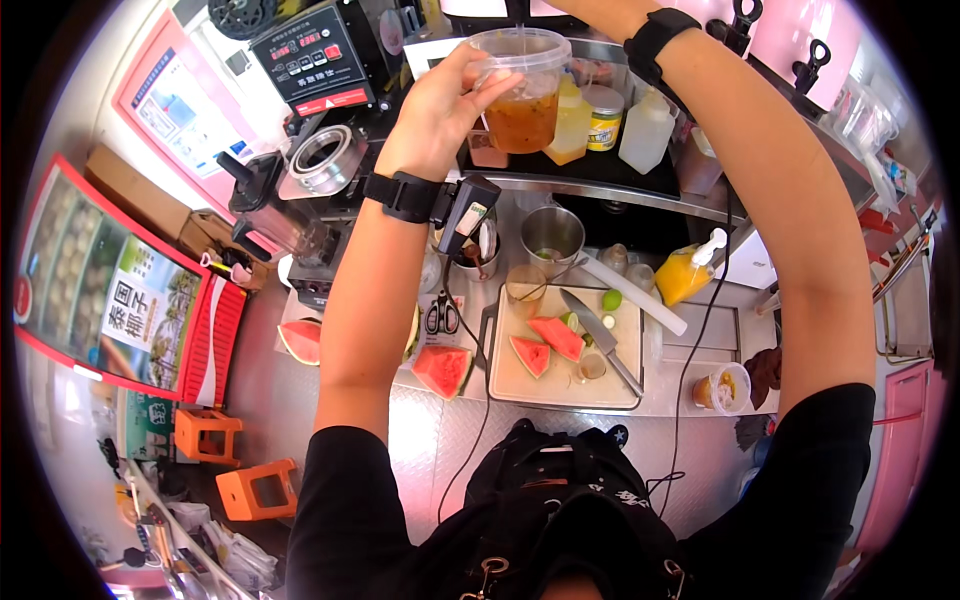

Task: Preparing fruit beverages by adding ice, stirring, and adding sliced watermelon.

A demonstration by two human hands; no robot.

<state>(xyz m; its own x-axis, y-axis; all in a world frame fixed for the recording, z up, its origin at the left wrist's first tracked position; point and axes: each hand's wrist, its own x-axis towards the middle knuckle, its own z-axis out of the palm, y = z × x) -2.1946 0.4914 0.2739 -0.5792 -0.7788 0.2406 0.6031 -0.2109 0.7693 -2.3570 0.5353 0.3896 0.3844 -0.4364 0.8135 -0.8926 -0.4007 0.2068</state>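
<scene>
My left hand (450,94) grips a clear plastic tub (523,94) by its rim; ice and an amber-brown drink fill much of it. A thin clear stream or tube seems to reach the tub from a dispenser at the top edge. My right arm arcs up past the top edge, so the right hand is out of view. Below, a cutting board (510,386) bears watermelon pieces (556,337), a kitchen knife (600,330), a lime (611,300) and a small glass (592,366). A second tub (721,390) with orange contents and ice stands at the counter's right.
A steel pot (553,232), a yellow pump bottle (686,271) and a white rod (634,292) lie beyond the board. Squeeze bottles (647,127) stand on the raised shelf. Left are a blender (277,202), scissors (442,315) and watermelon wedges (442,369). Black cables hang from both wrists.
</scene>
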